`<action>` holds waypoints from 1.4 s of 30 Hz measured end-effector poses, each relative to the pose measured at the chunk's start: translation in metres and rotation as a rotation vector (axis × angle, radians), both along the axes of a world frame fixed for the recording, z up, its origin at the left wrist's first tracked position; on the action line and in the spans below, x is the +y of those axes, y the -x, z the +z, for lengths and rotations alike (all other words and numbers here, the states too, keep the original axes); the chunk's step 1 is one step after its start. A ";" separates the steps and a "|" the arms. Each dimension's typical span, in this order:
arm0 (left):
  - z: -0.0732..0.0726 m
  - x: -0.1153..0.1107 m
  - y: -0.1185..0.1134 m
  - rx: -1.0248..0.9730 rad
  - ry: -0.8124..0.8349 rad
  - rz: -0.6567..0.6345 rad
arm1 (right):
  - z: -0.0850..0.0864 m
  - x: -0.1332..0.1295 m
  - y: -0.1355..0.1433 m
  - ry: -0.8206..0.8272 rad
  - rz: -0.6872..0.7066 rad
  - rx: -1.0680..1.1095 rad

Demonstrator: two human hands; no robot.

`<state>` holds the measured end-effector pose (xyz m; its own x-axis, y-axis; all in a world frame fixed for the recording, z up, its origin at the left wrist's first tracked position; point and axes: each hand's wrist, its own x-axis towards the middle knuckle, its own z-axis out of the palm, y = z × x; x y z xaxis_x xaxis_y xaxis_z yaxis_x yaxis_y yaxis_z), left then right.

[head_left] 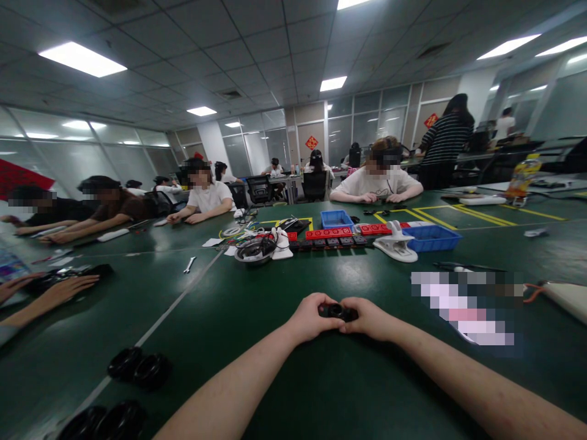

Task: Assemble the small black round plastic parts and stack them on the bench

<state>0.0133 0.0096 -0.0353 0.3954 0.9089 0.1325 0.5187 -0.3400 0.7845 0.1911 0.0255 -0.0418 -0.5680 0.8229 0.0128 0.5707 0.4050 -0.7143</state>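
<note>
Both of my hands meet over the green table, closed around a small black part (337, 311) with a round opening facing up. My left hand (310, 319) grips its left end, thumb along the near side and fingers over the far side. At the other end, my right hand (369, 318) pinches it between thumb and fingers. The fingers cover much of the part, so its exact kind cannot be made out. Lower left, beyond my left forearm, lie black ring-shaped pieces like small tyres (152, 370).
Ahead stand a row of red and black blocks (328, 234), blue bins (433, 237), a white clamp stand (397, 242) and a coiled cable (255, 249). A wrench (189, 264) lies left. A co-worker's hands (68, 287) rest at far left; other people sit around.
</note>
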 end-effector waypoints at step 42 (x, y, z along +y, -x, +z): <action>0.000 0.005 0.005 -0.003 0.006 -0.057 | 0.009 -0.003 -0.001 -0.117 0.096 -0.058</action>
<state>0.0082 0.0141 -0.0354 0.4463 0.8856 0.1289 0.4959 -0.3646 0.7882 0.1921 0.0228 -0.0329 -0.6465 0.7597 0.0699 0.5646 0.5381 -0.6258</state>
